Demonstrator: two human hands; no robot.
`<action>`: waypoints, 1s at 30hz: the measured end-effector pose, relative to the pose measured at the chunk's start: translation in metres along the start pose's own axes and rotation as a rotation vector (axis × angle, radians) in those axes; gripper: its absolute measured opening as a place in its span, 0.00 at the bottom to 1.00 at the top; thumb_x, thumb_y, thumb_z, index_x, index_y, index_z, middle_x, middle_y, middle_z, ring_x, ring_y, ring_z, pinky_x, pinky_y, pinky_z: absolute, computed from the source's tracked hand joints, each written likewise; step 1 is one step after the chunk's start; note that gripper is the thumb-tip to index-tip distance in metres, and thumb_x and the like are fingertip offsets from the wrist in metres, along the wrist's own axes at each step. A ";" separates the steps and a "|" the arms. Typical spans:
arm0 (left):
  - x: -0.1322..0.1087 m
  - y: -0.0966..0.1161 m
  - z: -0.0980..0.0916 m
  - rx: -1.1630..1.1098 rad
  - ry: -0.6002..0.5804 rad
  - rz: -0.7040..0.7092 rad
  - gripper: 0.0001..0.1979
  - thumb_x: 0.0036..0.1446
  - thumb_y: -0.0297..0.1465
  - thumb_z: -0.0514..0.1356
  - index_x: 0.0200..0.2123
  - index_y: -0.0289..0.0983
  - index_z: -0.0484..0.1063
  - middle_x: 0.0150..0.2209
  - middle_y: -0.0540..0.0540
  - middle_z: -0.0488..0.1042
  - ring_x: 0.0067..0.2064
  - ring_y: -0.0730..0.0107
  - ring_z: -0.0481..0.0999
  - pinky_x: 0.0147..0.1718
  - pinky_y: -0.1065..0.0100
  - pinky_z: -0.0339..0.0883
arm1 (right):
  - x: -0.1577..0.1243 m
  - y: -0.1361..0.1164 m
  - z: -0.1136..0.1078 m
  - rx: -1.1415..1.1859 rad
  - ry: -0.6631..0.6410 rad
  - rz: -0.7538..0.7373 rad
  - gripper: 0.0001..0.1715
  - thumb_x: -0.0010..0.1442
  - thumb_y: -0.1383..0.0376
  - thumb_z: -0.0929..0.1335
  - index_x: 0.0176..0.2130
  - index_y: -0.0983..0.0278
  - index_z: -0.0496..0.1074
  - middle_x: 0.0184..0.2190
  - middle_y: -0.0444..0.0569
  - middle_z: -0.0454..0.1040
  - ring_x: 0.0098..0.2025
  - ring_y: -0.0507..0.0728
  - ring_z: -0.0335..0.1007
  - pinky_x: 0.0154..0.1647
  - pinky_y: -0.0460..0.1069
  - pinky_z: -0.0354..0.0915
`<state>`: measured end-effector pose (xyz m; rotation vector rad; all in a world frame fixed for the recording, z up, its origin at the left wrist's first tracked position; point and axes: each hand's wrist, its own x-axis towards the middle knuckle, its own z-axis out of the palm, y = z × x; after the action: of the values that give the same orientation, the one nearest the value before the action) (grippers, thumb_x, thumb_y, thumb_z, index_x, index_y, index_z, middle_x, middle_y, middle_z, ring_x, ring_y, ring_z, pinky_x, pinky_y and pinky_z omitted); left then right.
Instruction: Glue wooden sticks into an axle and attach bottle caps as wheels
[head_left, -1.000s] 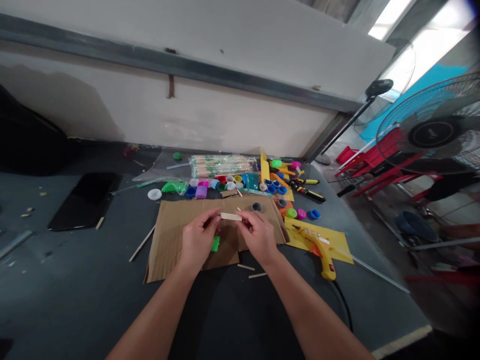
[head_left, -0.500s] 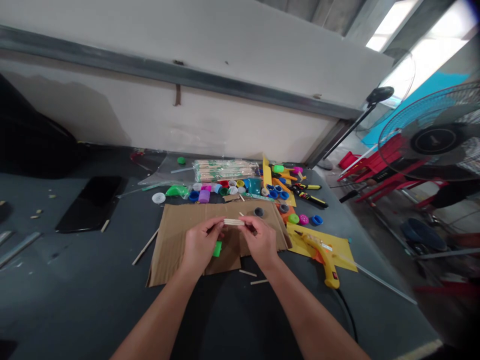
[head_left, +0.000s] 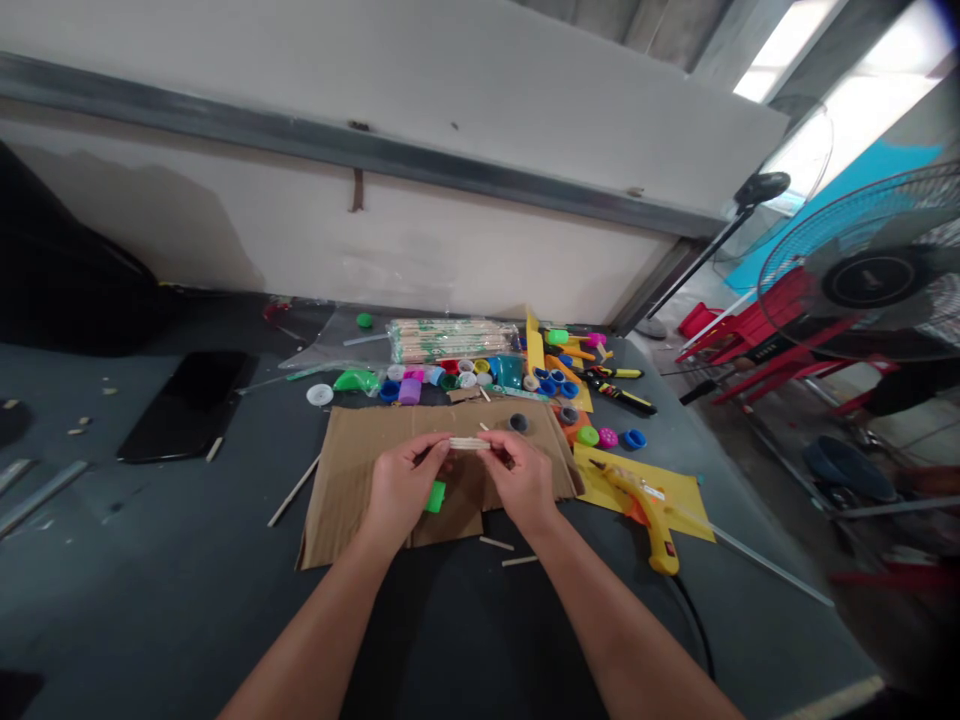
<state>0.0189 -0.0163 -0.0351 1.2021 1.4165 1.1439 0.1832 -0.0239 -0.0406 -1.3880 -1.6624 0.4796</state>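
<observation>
Between my hands is a small bundle of short wooden sticks (head_left: 469,444), lying side by side. My left hand (head_left: 405,485) pinches its left end with thumb and fingers. At the other end, my right hand (head_left: 521,475) grips it the same way. Both hands are above a sheet of brown cardboard (head_left: 352,465) on the dark table. A bright green plastic piece (head_left: 435,496) lies on the cardboard beside my left hand. Loose short sticks (head_left: 496,544) rest on the table below the cardboard's near edge.
A yellow glue gun (head_left: 649,515) lies at the right on yellow paper (head_left: 690,510). Behind the cardboard are coloured bottle caps (head_left: 410,390), a plastic-wrapped pack of sticks (head_left: 450,340) and cutters (head_left: 622,395). A black phone (head_left: 184,410) lies left; a fan (head_left: 870,275) stands right.
The view has shifted very slightly. Both hands keep hold of the stick bundle in nearly the same place; the bundle appears tilted a little differently.
</observation>
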 end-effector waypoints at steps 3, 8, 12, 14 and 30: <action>0.000 0.001 -0.001 0.014 0.001 -0.013 0.12 0.51 0.38 0.61 0.35 0.38 0.79 0.24 0.48 0.79 0.26 0.67 0.77 0.25 0.70 0.70 | 0.000 0.001 0.001 0.002 -0.012 -0.002 0.09 0.57 0.66 0.69 0.40 0.61 0.77 0.33 0.47 0.78 0.34 0.55 0.73 0.38 0.49 0.69; 0.000 0.002 -0.001 0.056 0.027 -0.018 0.11 0.51 0.37 0.60 0.33 0.38 0.79 0.24 0.49 0.78 0.25 0.68 0.77 0.26 0.69 0.70 | -0.001 0.001 0.002 -0.012 -0.025 -0.024 0.09 0.57 0.67 0.68 0.39 0.60 0.77 0.34 0.47 0.79 0.35 0.56 0.74 0.39 0.49 0.69; 0.000 0.000 -0.001 0.075 0.026 0.003 0.11 0.51 0.38 0.60 0.33 0.39 0.79 0.24 0.49 0.78 0.26 0.67 0.77 0.27 0.69 0.70 | -0.001 0.000 0.002 -0.007 -0.031 -0.030 0.09 0.57 0.67 0.68 0.39 0.61 0.77 0.33 0.47 0.79 0.35 0.56 0.73 0.39 0.49 0.69; 0.000 -0.002 -0.001 0.077 0.025 0.019 0.11 0.52 0.38 0.60 0.33 0.39 0.79 0.24 0.49 0.78 0.27 0.67 0.77 0.28 0.69 0.70 | -0.001 0.001 0.002 0.007 -0.033 -0.020 0.09 0.57 0.66 0.68 0.40 0.61 0.77 0.33 0.47 0.78 0.34 0.55 0.73 0.38 0.49 0.69; -0.008 0.006 -0.007 0.042 0.386 0.259 0.20 0.64 0.41 0.47 0.51 0.35 0.67 0.41 0.41 0.74 0.39 0.66 0.76 0.34 0.67 0.71 | -0.016 -0.039 0.008 0.769 -0.195 0.645 0.17 0.52 0.55 0.70 0.37 0.63 0.69 0.31 0.48 0.77 0.24 0.52 0.71 0.11 0.42 0.59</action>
<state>0.0139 -0.0247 -0.0275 1.2678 1.6056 1.5987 0.1537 -0.0484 -0.0208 -1.2575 -0.9370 1.4817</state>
